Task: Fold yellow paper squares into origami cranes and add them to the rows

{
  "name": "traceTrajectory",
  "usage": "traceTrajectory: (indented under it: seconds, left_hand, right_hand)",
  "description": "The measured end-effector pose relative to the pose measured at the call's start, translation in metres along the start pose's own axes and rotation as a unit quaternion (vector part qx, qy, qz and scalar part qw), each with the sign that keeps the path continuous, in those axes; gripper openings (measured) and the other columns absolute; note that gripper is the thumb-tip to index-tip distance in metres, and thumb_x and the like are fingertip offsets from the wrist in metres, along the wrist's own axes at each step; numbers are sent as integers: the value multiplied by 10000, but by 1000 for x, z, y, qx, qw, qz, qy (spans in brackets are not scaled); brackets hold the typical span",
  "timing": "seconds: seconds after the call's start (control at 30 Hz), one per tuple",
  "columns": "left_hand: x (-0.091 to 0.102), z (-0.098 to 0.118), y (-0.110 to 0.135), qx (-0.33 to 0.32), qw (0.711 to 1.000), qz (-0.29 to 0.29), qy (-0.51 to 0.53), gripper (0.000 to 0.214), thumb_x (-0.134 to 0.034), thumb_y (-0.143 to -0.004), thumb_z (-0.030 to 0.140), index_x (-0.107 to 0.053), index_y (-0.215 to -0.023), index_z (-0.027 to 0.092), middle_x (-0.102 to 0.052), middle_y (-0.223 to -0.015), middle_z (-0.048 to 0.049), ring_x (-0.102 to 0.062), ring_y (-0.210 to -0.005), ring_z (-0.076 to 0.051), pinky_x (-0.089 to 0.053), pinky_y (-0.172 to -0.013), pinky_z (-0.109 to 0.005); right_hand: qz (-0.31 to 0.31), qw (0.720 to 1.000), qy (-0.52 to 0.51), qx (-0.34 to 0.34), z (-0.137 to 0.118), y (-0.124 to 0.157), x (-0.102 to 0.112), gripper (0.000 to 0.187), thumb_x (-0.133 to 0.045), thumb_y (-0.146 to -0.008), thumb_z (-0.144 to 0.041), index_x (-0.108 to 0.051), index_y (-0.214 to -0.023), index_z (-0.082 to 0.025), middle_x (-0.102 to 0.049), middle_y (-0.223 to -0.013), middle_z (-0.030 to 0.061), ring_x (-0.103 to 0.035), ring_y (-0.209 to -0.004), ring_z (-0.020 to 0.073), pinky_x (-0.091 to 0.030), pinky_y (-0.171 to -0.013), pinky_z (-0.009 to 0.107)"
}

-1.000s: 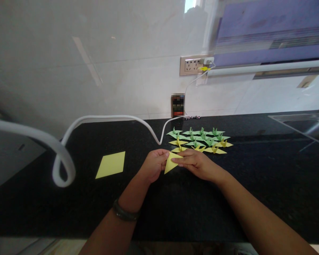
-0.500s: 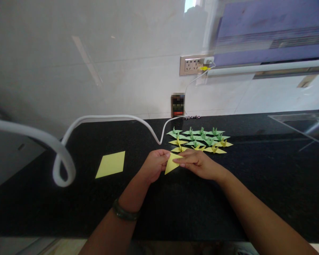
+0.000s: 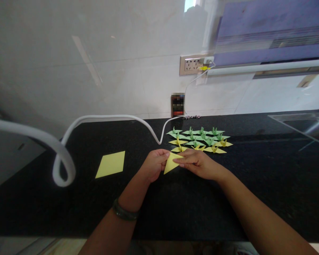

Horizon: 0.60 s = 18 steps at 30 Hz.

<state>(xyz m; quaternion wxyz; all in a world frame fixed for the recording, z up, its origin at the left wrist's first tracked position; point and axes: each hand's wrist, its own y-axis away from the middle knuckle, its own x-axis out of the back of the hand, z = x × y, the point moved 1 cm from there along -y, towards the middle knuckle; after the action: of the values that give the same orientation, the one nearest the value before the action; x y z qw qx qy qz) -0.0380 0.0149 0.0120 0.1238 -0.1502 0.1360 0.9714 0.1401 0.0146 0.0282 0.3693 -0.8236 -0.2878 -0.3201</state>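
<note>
A piece of yellow origami paper (image 3: 171,164), folded into a triangular shape, is held between both hands above the dark countertop (image 3: 186,212). My left hand (image 3: 154,164) pinches its upper left edge with thumb and fingers. On the right side my right hand (image 3: 199,163) grips it, thumb in front and fingers partly covering the paper. Just beyond the hands stand several folded paper cranes, green ones (image 3: 202,132) at the back and yellow ones (image 3: 215,149) nearer. A flat yellow sheet (image 3: 111,164) lies to the left of my left hand.
A thick white cable (image 3: 114,116) loops over the left of the counter. Against the tiled wall leans a phone-like device (image 3: 178,105), its screen blurred, wired to the wall socket (image 3: 192,65). A sink (image 3: 308,125) edge shows at the far right.
Both hands keep nearly the same place and grip. The lower tip of the folded paper has shifted very slightly to the left.
</note>
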Motion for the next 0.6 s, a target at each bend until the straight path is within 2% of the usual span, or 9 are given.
traceTrajectory:
  seconds: [0.17,0.33,0.47,0.53,0.6]
  left_hand:
    - [-1,1,0,4,1000,13,14,159,-598,-645,250,-549,-721,120,-575,-575,-24,-539,-486,-106,-398,-453,-209]
    - [-4,-2,0,-4,1000,12,-12,260,-620,-630,360,-538,-683,120,-565,-546,-12,-515,-447,-94,-374,-430,-207]
    - [-2,-7,-1,-31,997,47,-52,272,-653,-595,356,-535,-661,120,-564,-531,-2,-493,-428,-82,-353,-422,-199]
    - [-2,-7,-2,-60,993,71,-78,256,-653,-595,344,-537,-647,122,-563,-519,4,-478,-421,-75,-348,-425,-195]
    - [-3,-6,-2,-90,986,95,-105,240,-656,-591,334,-545,-636,125,-564,-511,9,-469,-420,-72,-343,-426,-191]
  right_hand:
    - [0,1000,3,6,-1,0,0,283,-467,-813,-209,-566,-1073,-261,-611,-980,45,-541,-882,143,-410,-784,302]
    - [-5,1000,16,5,-3,-1,0,300,-465,-812,-197,-554,-1091,-261,-609,-986,53,-538,-901,151,-405,-798,307]
    - [-7,1000,1,3,-5,-1,-1,297,-471,-805,-193,-564,-1079,-257,-612,-978,54,-545,-892,153,-407,-800,314]
    - [8,999,-37,-10,-5,-1,-3,278,-482,-795,-197,-584,-1050,-244,-596,-1021,55,-541,-916,150,-406,-814,306]
    - [58,994,-83,-47,-3,-2,-5,236,-482,-793,-218,-607,-993,-213,-587,-1036,58,-538,-928,149,-407,-819,297]
